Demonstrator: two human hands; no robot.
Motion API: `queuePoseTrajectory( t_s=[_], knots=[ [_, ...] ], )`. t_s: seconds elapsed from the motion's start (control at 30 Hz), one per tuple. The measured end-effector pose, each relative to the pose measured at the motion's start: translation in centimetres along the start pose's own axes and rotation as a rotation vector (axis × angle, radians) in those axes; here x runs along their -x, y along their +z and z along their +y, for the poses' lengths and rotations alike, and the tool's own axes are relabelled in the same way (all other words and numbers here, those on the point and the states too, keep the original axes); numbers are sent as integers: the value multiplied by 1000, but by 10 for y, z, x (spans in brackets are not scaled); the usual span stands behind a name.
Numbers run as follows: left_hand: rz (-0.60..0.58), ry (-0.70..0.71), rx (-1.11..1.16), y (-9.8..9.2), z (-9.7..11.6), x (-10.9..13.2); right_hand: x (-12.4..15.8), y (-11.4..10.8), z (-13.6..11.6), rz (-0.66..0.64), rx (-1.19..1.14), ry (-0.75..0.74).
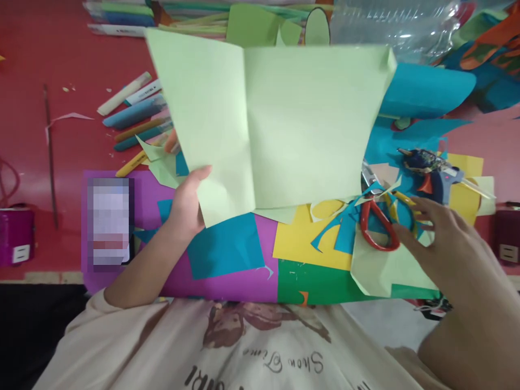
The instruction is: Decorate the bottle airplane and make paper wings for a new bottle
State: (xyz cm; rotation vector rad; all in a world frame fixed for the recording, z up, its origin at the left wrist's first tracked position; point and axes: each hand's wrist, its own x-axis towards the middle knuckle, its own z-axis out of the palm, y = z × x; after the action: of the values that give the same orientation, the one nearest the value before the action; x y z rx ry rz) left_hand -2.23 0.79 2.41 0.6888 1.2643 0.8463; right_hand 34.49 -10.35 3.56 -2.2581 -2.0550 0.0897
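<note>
A large light green sheet of paper [304, 124], with a vertical crease left of its middle, is raised above the table. My left hand [189, 200] grips its lower left edge, thumb on the front and the other fingers mostly hidden behind. Scissors with a red handle [379, 225] lie among paper scraps at the right, their blades partly covered. Beside the red loop is a yellow and dark handle [402, 208]. My right hand [442, 233] is at these handles, thumb and fingers apart; whether it touches them I cannot tell.
A glue gun [436, 173] lies on the right. Markers [134, 116] and a phone [109, 222] are on the left. Blue paper [227, 249], yellow paper [309, 244] and cut scraps cover the near side. Clear plastic packaging [390, 27] stands at the back.
</note>
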Motion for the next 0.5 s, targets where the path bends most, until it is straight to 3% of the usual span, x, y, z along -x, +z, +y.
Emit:
queuePoseTrajectory(
  t_s=[0.1,0.2,0.27,0.5],
  knots=[
    [52,114,91,3,1,0,10,9,9,-130,44,65],
    [164,156,267,8,0,-1,4,9,-8,-269,76,243],
    [178,159,348,11,-1,-1,-5,6,-22,-338,72,352],
    [173,96,400,15,-2,2,-17,-9,-40,-343,169,422]
  ],
)
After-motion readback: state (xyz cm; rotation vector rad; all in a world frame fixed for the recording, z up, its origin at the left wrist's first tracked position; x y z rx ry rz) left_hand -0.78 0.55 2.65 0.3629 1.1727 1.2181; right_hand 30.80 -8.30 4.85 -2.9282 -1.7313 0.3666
